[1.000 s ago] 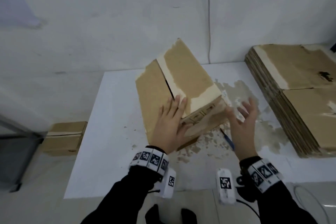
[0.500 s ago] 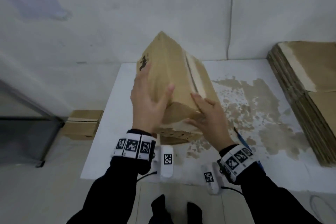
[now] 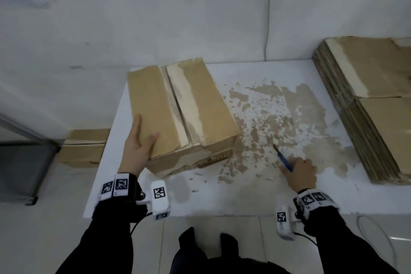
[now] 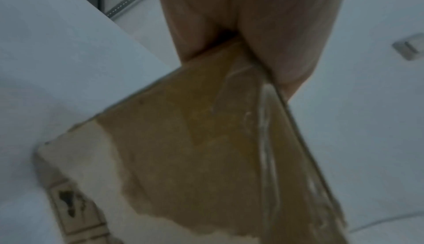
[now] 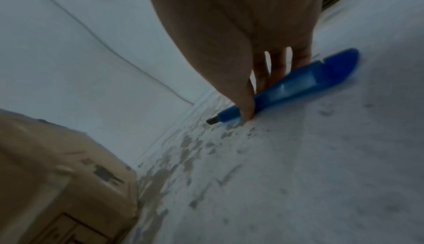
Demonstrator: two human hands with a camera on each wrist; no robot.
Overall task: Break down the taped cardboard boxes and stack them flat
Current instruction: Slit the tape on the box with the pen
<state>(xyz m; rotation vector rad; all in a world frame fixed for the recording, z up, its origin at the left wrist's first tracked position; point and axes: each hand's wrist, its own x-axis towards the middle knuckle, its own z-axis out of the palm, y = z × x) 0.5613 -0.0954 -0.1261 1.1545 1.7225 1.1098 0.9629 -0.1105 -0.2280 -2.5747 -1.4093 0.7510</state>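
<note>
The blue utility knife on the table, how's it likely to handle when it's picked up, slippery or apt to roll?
The blue utility knife lies flat under the right hand, and its flattish body probably will not roll. Its smooth plastic may be a bit slippery. The short blade tip shows at the front, so it likely needs gripping by the handle.

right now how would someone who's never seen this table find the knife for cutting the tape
Start at the white table and go to its near right part, between the taped cardboard box and the stack of flattened boxes. The blue utility knife lies there under the right hand, the only blue thing among brown cardboard.
</note>
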